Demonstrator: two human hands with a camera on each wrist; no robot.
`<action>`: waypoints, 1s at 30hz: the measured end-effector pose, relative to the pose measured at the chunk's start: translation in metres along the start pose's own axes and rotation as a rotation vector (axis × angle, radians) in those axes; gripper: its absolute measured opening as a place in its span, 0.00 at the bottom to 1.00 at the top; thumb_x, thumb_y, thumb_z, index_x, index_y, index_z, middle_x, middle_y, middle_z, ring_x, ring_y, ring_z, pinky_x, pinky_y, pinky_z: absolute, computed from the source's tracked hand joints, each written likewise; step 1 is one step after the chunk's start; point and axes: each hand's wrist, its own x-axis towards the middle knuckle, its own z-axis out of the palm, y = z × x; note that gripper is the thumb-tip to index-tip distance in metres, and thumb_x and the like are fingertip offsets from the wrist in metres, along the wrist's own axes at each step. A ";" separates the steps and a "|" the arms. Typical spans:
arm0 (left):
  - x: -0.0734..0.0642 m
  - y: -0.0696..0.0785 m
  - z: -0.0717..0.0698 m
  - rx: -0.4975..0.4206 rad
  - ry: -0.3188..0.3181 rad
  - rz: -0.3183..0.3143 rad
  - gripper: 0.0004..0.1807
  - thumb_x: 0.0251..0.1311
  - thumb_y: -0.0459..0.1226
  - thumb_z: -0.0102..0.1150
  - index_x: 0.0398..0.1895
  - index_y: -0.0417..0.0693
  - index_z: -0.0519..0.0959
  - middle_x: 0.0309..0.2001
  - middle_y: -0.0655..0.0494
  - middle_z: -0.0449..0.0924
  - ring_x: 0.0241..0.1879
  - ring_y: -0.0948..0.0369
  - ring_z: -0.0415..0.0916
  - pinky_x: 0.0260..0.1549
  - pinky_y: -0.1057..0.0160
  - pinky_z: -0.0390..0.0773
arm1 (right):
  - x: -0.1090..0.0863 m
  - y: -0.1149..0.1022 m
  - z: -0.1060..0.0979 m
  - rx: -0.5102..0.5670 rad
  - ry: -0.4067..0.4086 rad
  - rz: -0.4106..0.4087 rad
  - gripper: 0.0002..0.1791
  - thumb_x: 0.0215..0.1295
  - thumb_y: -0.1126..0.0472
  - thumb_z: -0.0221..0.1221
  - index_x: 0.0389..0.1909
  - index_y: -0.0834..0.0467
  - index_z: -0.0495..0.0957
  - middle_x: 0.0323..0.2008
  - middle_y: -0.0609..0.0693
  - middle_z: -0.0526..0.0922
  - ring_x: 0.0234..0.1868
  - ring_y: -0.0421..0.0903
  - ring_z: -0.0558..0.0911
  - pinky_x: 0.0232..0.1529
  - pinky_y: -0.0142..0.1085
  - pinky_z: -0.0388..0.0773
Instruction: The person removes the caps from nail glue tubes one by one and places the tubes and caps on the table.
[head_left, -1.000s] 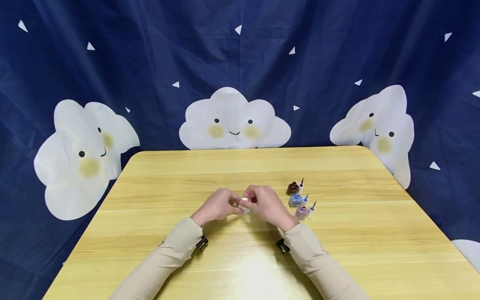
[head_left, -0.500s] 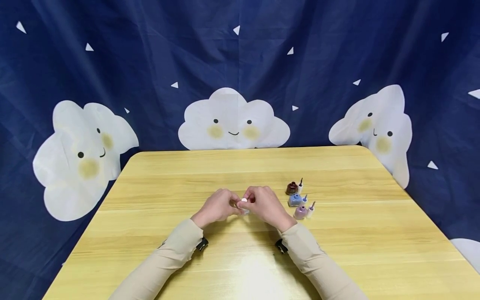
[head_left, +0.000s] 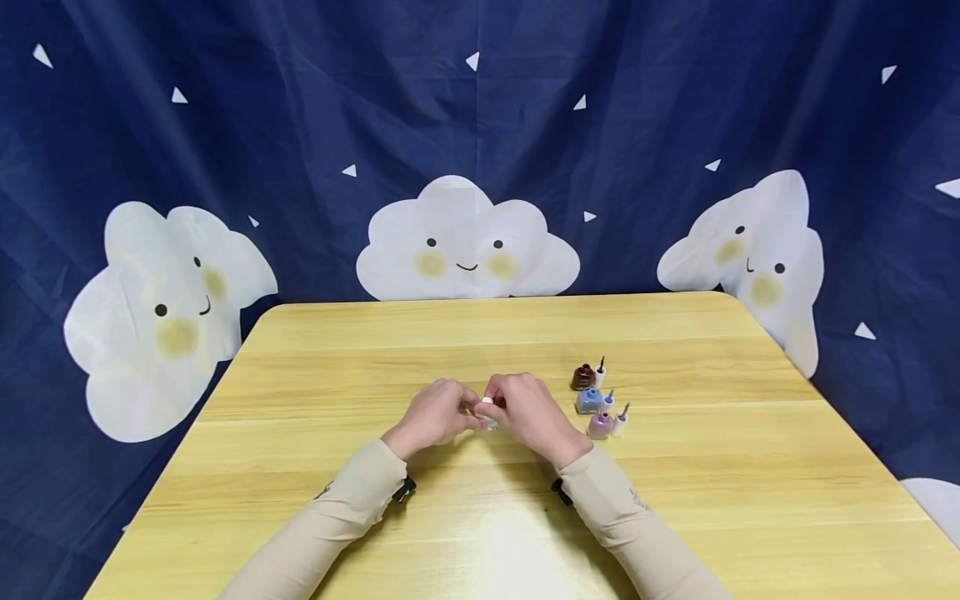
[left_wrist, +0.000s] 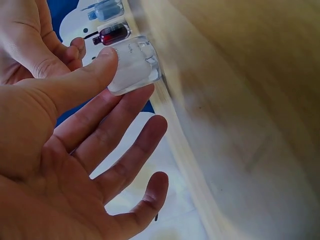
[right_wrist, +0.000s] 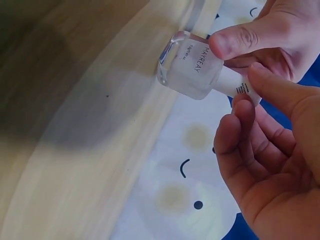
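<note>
Over the middle of the table, my left hand (head_left: 438,414) holds a small nail polish bottle (right_wrist: 192,65) between thumb and fingers. It is glass with whitish contents and printed lettering. In the left wrist view, the thumb presses on the side of the bottle (left_wrist: 132,67), while the last two fingers extend away from it. My right hand (head_left: 528,417) pinches the white cap (right_wrist: 228,81) between thumb and index finger. The cap sits at the bottle's neck, in line with it; whether it is tight cannot be seen. In the head view, the fingers cover much of both.
Right of my hands stand uncapped nail polish bottles: dark red (head_left: 582,380), blue (head_left: 589,402) and purple (head_left: 600,427). Beside each is a white brush cap (head_left: 620,423), brush pointing up. A blue cloud-print curtain (head_left: 480,125) hangs behind the wooden table (head_left: 360,350).
Both hands stay in nearly the same place, around the bottle and cap. The white cap has shifted slightly between the right fingers, and the right wrist has turned a little.
</note>
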 end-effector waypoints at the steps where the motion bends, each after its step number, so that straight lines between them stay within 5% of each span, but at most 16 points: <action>1: 0.000 0.000 0.000 0.002 0.002 0.006 0.04 0.54 0.40 0.77 0.30 0.57 0.88 0.31 0.62 0.88 0.32 0.64 0.76 0.37 0.58 0.74 | 0.000 0.000 0.000 0.004 0.000 -0.002 0.09 0.65 0.55 0.69 0.33 0.58 0.85 0.24 0.44 0.83 0.21 0.34 0.74 0.24 0.28 0.73; 17: 0.001 -0.003 0.002 -0.015 0.003 0.025 0.08 0.54 0.41 0.76 0.38 0.55 0.91 0.35 0.58 0.91 0.16 0.65 0.68 0.21 0.66 0.65 | -0.002 0.000 0.000 0.017 -0.007 -0.025 0.08 0.66 0.58 0.68 0.35 0.60 0.84 0.29 0.49 0.86 0.24 0.35 0.77 0.26 0.26 0.76; 30: -0.001 -0.003 0.002 -0.005 0.015 0.020 0.10 0.54 0.42 0.76 0.40 0.56 0.91 0.34 0.60 0.90 0.20 0.63 0.64 0.24 0.65 0.64 | -0.001 -0.001 0.000 0.003 -0.021 -0.037 0.08 0.66 0.59 0.67 0.36 0.60 0.83 0.30 0.50 0.86 0.26 0.37 0.79 0.27 0.25 0.76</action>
